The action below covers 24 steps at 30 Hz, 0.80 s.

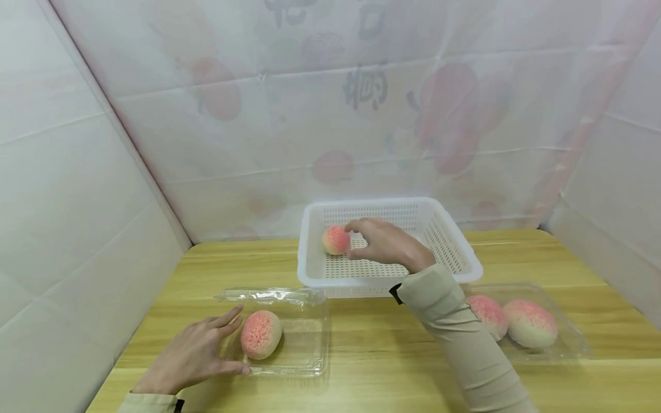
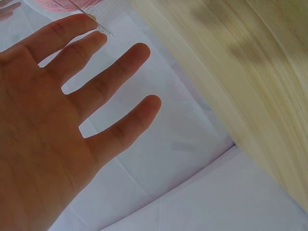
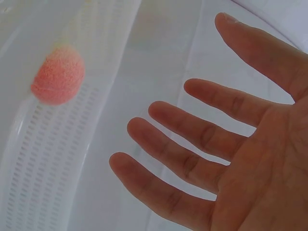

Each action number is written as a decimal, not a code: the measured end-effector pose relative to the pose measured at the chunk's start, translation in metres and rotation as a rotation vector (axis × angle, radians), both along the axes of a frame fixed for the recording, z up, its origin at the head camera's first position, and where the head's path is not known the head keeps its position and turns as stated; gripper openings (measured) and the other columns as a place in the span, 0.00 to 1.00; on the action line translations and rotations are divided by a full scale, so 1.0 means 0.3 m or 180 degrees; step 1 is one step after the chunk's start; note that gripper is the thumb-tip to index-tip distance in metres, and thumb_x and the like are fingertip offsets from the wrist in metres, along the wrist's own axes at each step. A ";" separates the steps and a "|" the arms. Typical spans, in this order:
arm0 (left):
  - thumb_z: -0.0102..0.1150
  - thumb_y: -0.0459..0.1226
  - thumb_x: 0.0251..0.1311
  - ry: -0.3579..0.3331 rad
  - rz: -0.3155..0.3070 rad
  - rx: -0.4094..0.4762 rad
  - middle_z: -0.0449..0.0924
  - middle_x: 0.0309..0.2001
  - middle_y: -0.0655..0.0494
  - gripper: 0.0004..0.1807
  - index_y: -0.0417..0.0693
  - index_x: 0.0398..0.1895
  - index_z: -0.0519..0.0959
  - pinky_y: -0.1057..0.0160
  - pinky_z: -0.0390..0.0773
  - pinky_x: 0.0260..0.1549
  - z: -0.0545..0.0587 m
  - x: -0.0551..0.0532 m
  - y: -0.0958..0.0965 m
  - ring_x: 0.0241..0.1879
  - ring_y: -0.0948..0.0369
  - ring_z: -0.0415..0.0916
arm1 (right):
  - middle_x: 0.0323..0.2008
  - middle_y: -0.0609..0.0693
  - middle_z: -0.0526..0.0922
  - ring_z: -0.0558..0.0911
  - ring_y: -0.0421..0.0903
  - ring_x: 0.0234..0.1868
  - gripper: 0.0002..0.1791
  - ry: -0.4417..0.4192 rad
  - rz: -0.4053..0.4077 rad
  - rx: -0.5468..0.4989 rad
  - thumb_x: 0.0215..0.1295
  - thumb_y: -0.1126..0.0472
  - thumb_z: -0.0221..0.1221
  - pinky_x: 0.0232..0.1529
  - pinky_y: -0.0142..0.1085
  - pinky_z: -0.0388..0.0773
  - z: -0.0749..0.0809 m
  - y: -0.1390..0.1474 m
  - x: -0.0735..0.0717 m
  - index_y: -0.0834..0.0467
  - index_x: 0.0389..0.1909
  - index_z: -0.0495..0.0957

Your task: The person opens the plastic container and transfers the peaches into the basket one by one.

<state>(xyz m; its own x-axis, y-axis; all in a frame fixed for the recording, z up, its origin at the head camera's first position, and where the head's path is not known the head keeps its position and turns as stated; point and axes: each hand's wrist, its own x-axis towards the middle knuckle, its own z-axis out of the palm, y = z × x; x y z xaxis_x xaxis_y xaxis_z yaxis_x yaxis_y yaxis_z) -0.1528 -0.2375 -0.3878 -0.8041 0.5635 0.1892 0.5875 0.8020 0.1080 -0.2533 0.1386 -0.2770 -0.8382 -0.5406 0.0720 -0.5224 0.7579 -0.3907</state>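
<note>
Over the white plastic basket point(image 1: 356, 282) my right hand point(image 1: 384, 244) reaches with fingers spread and thumb apart, just right of a pink-and-cream peach point(image 1: 336, 240) lying inside. In the right wrist view that peach point(image 3: 58, 76) is away from the fingertips, and nothing is in the palm. My left hand point(image 1: 193, 353) lies at the left side of a clear plastic box point(image 1: 304, 358), its fingers extended and thumb near the box's front edge. Another peach point(image 1: 261, 335) sits in this box, beside the left hand. The left wrist view shows the left palm point(image 2: 43, 134) holding nothing.
A second clear plastic box point(image 1: 563, 344) at the right holds two peaches point(image 1: 531, 324), partly behind my right sleeve point(image 1: 459, 338). Everything stands on a wooden table point(image 1: 382, 355). Pale printed sheets point(image 1: 289, 132) hang behind and at both sides.
</note>
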 end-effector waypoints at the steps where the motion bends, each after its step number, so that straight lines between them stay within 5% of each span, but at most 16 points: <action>1: 0.60 0.74 0.46 0.0014 0.0000 -0.0009 0.72 0.68 0.41 0.55 0.31 0.55 0.82 0.43 0.83 0.42 -0.001 0.000 0.000 0.51 0.39 0.81 | 0.64 0.62 0.75 0.72 0.60 0.67 0.30 0.0012 0.0018 -0.0006 0.66 0.57 0.66 0.67 0.54 0.68 -0.001 0.000 0.004 0.67 0.65 0.73; 14: 0.62 0.74 0.45 -0.0023 0.0038 0.0023 0.72 0.68 0.41 0.55 0.32 0.56 0.82 0.41 0.83 0.43 0.000 0.006 0.000 0.52 0.38 0.80 | 0.64 0.60 0.76 0.73 0.59 0.65 0.30 0.0102 0.0103 -0.0115 0.66 0.57 0.66 0.64 0.55 0.71 -0.010 0.001 0.055 0.64 0.66 0.73; 24: 0.62 0.73 0.46 -0.0082 0.0016 0.0066 0.72 0.68 0.40 0.55 0.31 0.57 0.81 0.39 0.82 0.44 -0.001 -0.003 0.014 0.53 0.38 0.79 | 0.56 0.56 0.81 0.79 0.55 0.56 0.22 0.0326 0.0414 -0.0201 0.63 0.60 0.67 0.56 0.50 0.77 -0.013 -0.004 0.095 0.63 0.56 0.78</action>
